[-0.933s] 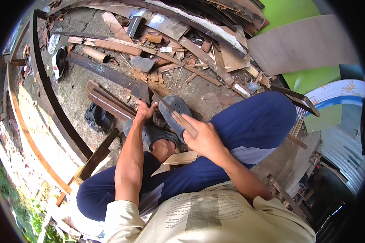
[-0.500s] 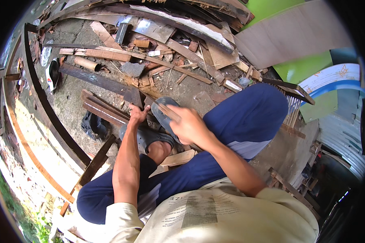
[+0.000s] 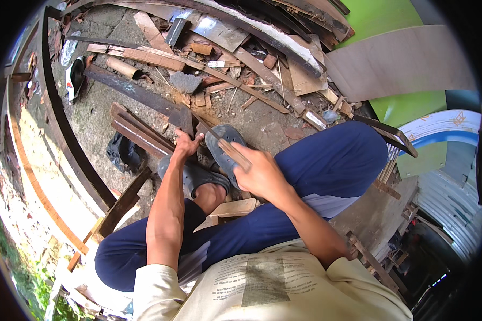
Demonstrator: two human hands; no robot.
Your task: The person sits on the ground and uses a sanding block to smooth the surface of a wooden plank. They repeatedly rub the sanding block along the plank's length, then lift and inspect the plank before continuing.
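A dark wood piece (image 3: 182, 120) is held just in front of the feet by the left hand (image 3: 186, 143), whose fingers are wrapped on its near end with the thumb spread toward the right; the undersides of those fingers are hidden. By the right hand (image 3: 259, 174), the wooden handle of a thin-bladed tool (image 3: 235, 154) is gripped in a closed fist, and the blade is angled away toward the same wood. Whether wood and blade are touching cannot be told. The left thumb lies close to the blade's line, so a cut could be caused by a slip or a skipped stroke. The blade is also seen passing over 1 of the 2 grey clogs (image 3: 225, 136), by whose holes little protection would be given. If the left grip were loosened, the wood could be twisted or shifted against the long dark plank (image 3: 128, 92) beyond it. Footing could be spoiled by the black plastic bag (image 3: 123, 152) and the reddish-brown boards (image 3: 139, 131) lying near the left clog.
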